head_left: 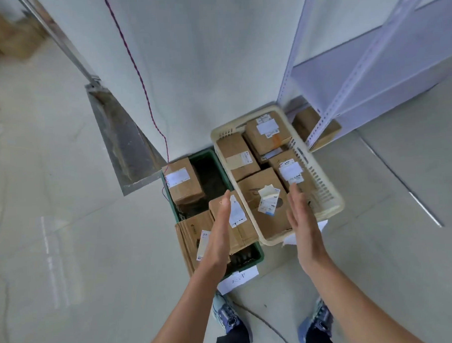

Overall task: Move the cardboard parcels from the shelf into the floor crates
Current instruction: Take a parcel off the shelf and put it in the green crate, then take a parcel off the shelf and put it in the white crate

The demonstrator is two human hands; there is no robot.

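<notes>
Two crates stand on the floor by the wall. The cream crate [321, 185] holds several cardboard parcels with white labels; the nearest one [266, 211] carries a loose yellow slip. The green crate [252, 258] holds a parcel [185, 182] at its far end and others [193, 229] at its near end. My left hand [221, 231] hovers flat, fingers straight, over the green crate's near parcels. My right hand [303, 219] is spread flat above the cream crate's near edge. Neither hand holds anything.
A white metal shelf [370, 69] rises at the right with a brown parcel [307, 122] on the floor at its foot. A red cord [137, 71] hangs down the wall. A metal ramp [123, 147] lies left. A paper sheet [237, 278] and my shoes sit near the crates.
</notes>
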